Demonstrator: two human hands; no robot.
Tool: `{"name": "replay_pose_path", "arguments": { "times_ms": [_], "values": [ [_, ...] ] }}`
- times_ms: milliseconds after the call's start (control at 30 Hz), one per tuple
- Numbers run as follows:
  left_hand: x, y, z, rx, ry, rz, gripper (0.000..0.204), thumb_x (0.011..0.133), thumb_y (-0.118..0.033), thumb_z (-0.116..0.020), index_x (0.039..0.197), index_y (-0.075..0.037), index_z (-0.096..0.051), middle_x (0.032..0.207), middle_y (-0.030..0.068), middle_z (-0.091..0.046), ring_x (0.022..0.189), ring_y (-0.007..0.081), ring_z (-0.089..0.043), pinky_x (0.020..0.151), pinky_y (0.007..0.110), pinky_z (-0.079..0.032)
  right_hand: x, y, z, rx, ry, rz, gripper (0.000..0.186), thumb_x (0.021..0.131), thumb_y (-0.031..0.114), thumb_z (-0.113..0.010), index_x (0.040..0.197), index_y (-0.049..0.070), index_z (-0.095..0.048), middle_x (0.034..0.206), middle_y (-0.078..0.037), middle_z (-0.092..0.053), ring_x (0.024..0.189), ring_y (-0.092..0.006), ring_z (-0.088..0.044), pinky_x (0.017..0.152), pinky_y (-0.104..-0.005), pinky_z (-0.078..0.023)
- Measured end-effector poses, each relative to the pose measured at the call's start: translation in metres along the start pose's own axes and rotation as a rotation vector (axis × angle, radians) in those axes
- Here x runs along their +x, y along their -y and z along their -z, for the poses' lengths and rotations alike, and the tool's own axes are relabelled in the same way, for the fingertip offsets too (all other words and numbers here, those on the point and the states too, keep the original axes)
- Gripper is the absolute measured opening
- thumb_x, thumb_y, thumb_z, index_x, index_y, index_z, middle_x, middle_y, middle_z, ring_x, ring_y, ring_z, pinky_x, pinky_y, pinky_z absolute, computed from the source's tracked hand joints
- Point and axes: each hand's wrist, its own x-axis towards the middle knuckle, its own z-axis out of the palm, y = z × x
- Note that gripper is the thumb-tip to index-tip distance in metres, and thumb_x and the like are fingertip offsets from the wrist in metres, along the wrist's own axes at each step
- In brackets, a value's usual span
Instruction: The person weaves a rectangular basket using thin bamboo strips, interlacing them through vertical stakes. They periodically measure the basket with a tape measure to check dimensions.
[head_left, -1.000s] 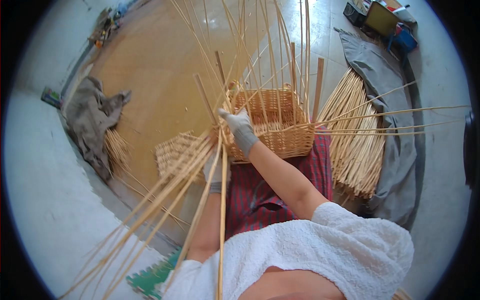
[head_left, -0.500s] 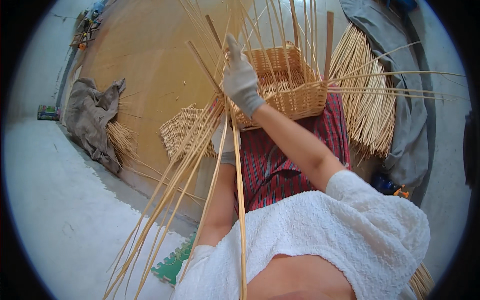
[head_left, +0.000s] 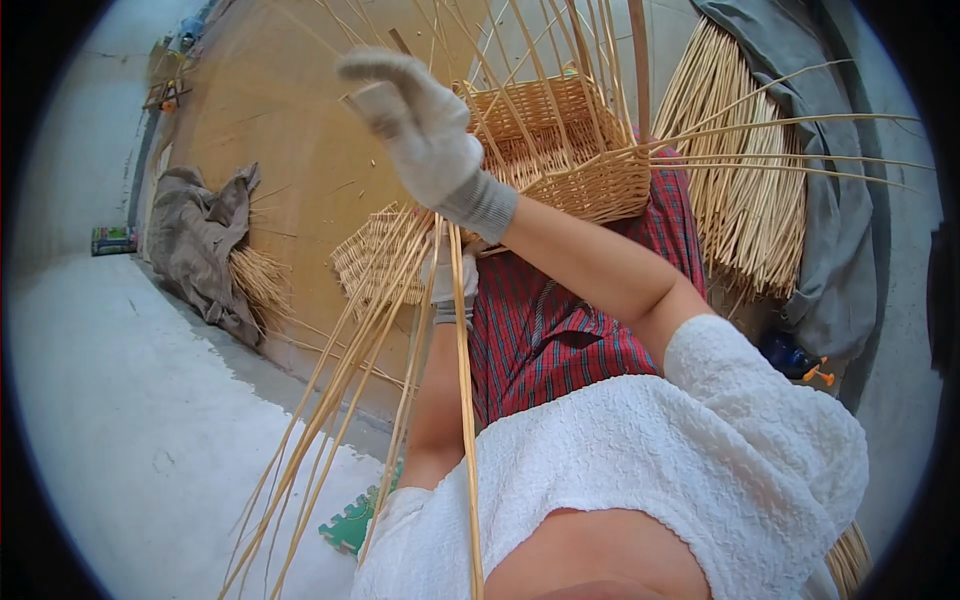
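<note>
A part-woven wicker basket [head_left: 605, 190] rests tilted on my lap, with upright stakes and strands rising from its rim. My left hand [head_left: 442, 285], in a white and grey glove, grips the basket's near left corner. Long pale strands cross in front of its fingers and partly hide them. From this corner a long cane [head_left: 467, 400] runs down across my white top, beside a fan of thinner strands. My right hand [head_left: 430, 140], gloved too, is raised above the basket's left side. Its fingers are smeared by motion, and whether a strand is between them is unclear.
On the right a thick bundle of strands [head_left: 735, 170] lies on grey cloth [head_left: 845, 220]. A flat woven piece [head_left: 380, 255] is at the basket's left. Farther left, another cloth [head_left: 195, 240] covers a smaller bundle. Several strands stick out far to the right from the basket.
My right hand has moved left and nearer, away from the basket's corner stakes. My left hand stays at the corner. The view has shifted slightly.
</note>
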Motion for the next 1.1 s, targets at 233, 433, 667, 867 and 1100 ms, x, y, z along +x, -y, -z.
{"name": "replay_pose_path", "arguments": {
  "times_ms": [233,433,667,867,1100],
  "values": [
    [0.006,-0.021,0.017,0.233,0.009,-0.201,0.04,0.095,-0.045,-0.068,0.099,-0.006,-0.062,0.071,0.0101,-0.063,0.059,0.0267,-0.063,0.054,0.043,-0.052,-0.116,-0.094,0.16,0.583,0.274,-0.429,0.036,0.105,0.037,-0.059,0.107,0.001,-0.061,0.095,-0.008,-0.069,0.094,-0.0208,-0.071,0.085,-0.0348,-0.059],
    [-0.034,-0.07,0.025,0.111,-0.072,-0.46,0.042,0.101,-0.026,-0.06,0.139,-0.006,-0.059,0.1,0.0206,-0.074,0.098,0.0407,-0.07,0.089,0.049,-0.056,-0.117,-0.078,0.211,0.214,-0.005,-0.752,0.023,0.108,0.026,-0.056,0.107,0.004,-0.062,0.092,-0.005,-0.07,0.098,-0.0201,-0.071,0.087,-0.0338,-0.059],
    [0.019,-0.127,0.001,-0.505,0.473,0.028,0.05,0.106,-0.018,-0.055,0.151,-0.012,-0.035,0.098,0.0096,-0.064,0.051,0.0158,-0.059,0.046,0.031,-0.052,-0.116,-0.059,0.211,0.054,0.156,-0.68,0.013,0.105,0.013,-0.057,0.109,0.002,-0.064,0.107,-0.008,-0.071,0.1,-0.017,-0.07,0.089,-0.0321,-0.058],
    [0.024,-0.13,-0.034,-0.584,0.224,0.202,0.018,0.105,-0.027,-0.061,0.103,-0.009,-0.061,0.071,-0.001,-0.055,0.045,0.0087,-0.042,0.04,0.029,-0.036,-0.023,-0.082,0.097,-0.564,0.395,0.064,0.038,0.101,0.003,-0.057,0.139,0.006,-0.056,0.116,-0.014,-0.068,0.103,-0.0165,-0.067,0.086,-0.0311,-0.057],
    [0.032,-0.117,-0.033,-0.518,0.25,0.233,0.016,0.103,-0.021,-0.061,0.105,-0.006,-0.058,0.073,0.0052,-0.06,0.046,0.0143,-0.053,0.043,0.031,-0.045,-0.088,-0.077,0.142,0.203,0.177,-0.201,0.041,0.108,0.014,-0.048,0.147,0.009,-0.037,0.103,-0.011,-0.066,0.088,-0.021,-0.064,0.09,-0.0433,-0.057]
  ]
}}
